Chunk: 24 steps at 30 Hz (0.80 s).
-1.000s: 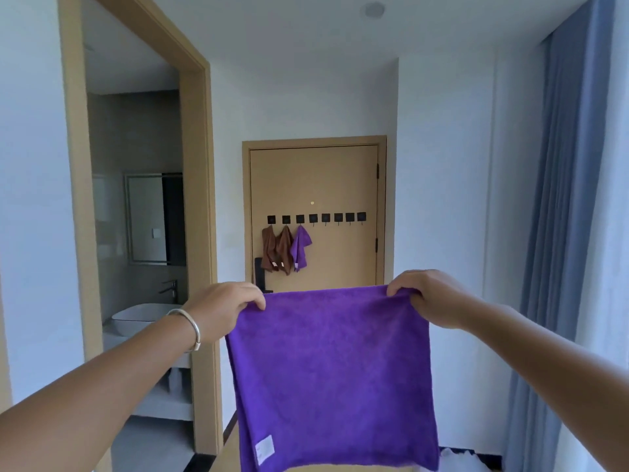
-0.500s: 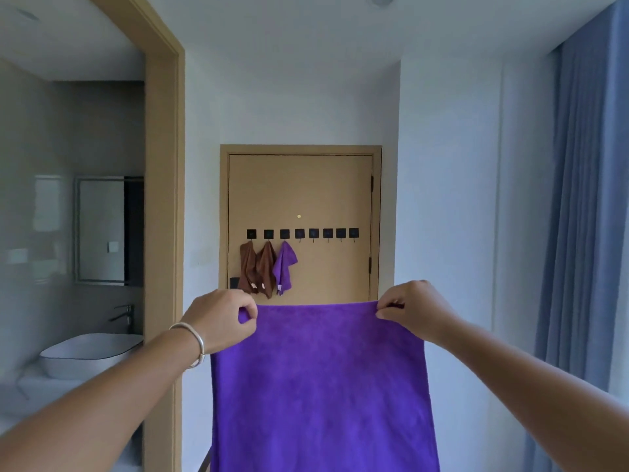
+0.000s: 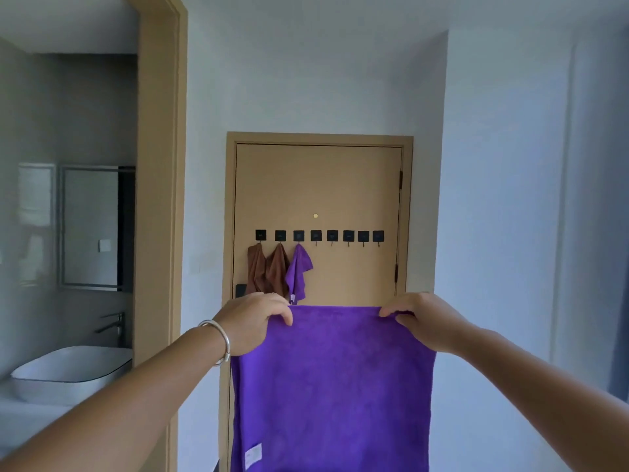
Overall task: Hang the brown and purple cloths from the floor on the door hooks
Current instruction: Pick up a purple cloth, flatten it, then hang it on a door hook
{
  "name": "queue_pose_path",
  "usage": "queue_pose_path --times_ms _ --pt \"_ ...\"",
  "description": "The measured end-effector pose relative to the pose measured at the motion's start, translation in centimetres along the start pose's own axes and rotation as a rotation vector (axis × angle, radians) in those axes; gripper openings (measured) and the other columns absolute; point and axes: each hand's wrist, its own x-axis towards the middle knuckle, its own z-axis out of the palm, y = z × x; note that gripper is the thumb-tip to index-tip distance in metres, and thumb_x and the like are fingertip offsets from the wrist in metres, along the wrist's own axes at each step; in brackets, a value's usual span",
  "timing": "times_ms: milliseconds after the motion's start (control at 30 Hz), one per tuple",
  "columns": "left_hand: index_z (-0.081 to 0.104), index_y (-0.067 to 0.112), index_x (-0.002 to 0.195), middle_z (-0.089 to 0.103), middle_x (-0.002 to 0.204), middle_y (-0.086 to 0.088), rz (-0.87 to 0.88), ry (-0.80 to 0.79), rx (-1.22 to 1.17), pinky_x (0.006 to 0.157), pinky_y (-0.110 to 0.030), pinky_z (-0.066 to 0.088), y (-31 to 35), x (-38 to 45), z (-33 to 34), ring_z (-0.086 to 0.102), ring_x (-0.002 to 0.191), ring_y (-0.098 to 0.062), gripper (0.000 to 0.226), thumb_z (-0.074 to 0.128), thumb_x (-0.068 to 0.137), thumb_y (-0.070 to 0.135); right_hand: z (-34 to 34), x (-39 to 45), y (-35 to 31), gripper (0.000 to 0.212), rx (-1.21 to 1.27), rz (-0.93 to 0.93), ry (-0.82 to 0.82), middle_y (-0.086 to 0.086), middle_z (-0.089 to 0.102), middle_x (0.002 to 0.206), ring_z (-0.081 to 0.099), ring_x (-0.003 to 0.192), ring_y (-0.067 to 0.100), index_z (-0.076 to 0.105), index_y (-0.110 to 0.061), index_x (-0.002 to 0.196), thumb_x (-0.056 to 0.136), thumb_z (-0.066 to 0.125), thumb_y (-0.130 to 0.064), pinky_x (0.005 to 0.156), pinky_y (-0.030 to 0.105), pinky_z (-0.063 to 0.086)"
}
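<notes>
Purple cloth (image 3: 332,386) hangs flat in front of the person, stretched by its top edge between both hands. Left hand (image 3: 253,323) pinches the upper left corner, fingers curled over the hem; right hand (image 3: 423,321) grips the upper right corner the same way. A white label (image 3: 253,454) sits near the cloth's lower left corner. Farther off, the tan door (image 3: 318,189) carries a row of black hooks (image 3: 349,236) (eight squares in a line). Two brown cloths (image 3: 267,270) and a small purple cloth (image 3: 297,270) hang from the three leftmost hooks. A white basin (image 3: 69,369) shows through the doorway on the left.
</notes>
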Motion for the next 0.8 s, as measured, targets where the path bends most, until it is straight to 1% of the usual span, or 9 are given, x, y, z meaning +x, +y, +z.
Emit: queue_pose_path --times_ms 133,233,333,400,533,600,700,767,800 --pt "0.061 0.041 0.104 0.054 0.118 0.026 -0.060 -0.003 0.005 0.087 -0.026 0.045 -3.3 3.2 2.5 0.050 0.105 -0.005 0.058 0.034 0.083 -0.006 2.8 4.7 1.6 0.037 -0.010 -0.008 0.030 -0.017 0.065 0.113 0.057 0.100 0.003 0.069 -0.037 0.109 0.099 0.045 -0.011 0.083 0.014 0.046" --pt "0.063 0.039 0.106 0.058 0.117 0.024 -0.077 0.027 0.042 0.084 -0.023 0.043 -5.9 5.8 4.5 0.051 0.101 -0.006 0.054 0.036 0.086 -0.003 4.8 8.5 3.0 0.034 -0.035 -0.019 0.068 -0.016 0.066 0.111 0.055 0.096 0.001 0.070 -0.035 0.109 0.097 0.048 -0.013 0.081 0.015 0.046" --pt "0.066 0.040 0.107 0.062 0.111 0.019 -0.067 0.059 0.112 0.080 -0.021 0.039 -8.7 8.8 6.5 0.045 0.089 -0.007 0.051 0.037 0.090 0.002 6.9 12.3 4.7 0.025 -0.033 -0.024 0.100 -0.018 0.067 0.106 0.055 0.091 0.000 0.072 -0.035 0.106 0.093 0.055 -0.023 0.080 0.017 0.047" --pt "0.068 0.043 0.105 0.064 0.105 0.016 -0.060 0.091 0.145 0.081 -0.024 0.041 -10.6 11.2 7.7 0.046 0.088 -0.011 0.050 0.039 0.091 0.004 8.1 15.0 6.1 0.020 -0.011 -0.028 0.099 -0.018 0.069 0.102 0.058 0.087 0.000 0.074 -0.035 0.102 0.091 0.059 -0.029 0.076 0.017 0.047" --pt "0.071 0.041 0.098 0.065 0.101 0.018 -0.036 0.140 0.187 0.089 -0.031 0.041 -13.3 16.7 10.3 0.047 0.096 -0.012 0.048 0.048 0.085 0.001 9.6 21.0 9.6 0.016 0.025 -0.027 0.042 -0.018 0.067 0.093 0.058 0.082 -0.001 0.075 -0.032 0.093 0.089 0.063 -0.021 0.075 0.016 0.046" --pt "0.073 0.039 0.094 0.067 0.097 0.022 -0.017 0.159 0.215 0.086 -0.032 0.039 -14.4 19.4 11.2 0.046 0.092 -0.010 0.047 0.052 0.081 -0.001 10.0 23.7 11.4 0.018 0.008 -0.045 0.023 -0.019 0.065 0.092 0.057 0.082 0.000 0.073 -0.033 0.091 0.089 0.064 -0.018 0.074 0.014 0.044" --pt "0.073 0.040 0.092 0.067 0.096 0.025 -0.030 0.155 0.224 0.082 -0.030 0.041 -16.0 23.2 12.7 0.041 0.085 -0.006 0.041 0.055 0.080 0.004 10.4 27.4 13.9 0.018 -0.002 -0.061 0.014 -0.014 0.066 0.095 0.059 0.088 0.006 0.070 -0.033 0.090 0.088 0.065 -0.016 0.078 0.021 0.047" --pt "0.073 0.040 0.094 0.066 0.100 0.024 -0.056 0.112 0.211 0.077 -0.026 0.043 -17.0 25.6 13.9 0.045 0.087 -0.004 0.036 0.055 0.083 0.010 10.9 29.7 15.4 0.017 0.020 -0.060 0.011 -0.011 0.067 0.095 0.061 0.089 0.011 0.066 -0.031 0.092 0.086 0.067 -0.015 0.079 0.026 0.051" --pt "0.072 0.039 0.096 0.066 0.103 0.023 -0.066 0.086 0.211 0.075 -0.022 0.041 -17.4 26.8 14.6 0.049 0.090 -0.003 0.033 0.055 0.084 0.013 11.3 30.8 16.0 0.018 0.029 -0.047 0.015 -0.010 0.067 0.096 0.062 0.089 0.013 0.063 -0.030 0.095 0.085 0.068 -0.015 0.078 0.028 0.052"
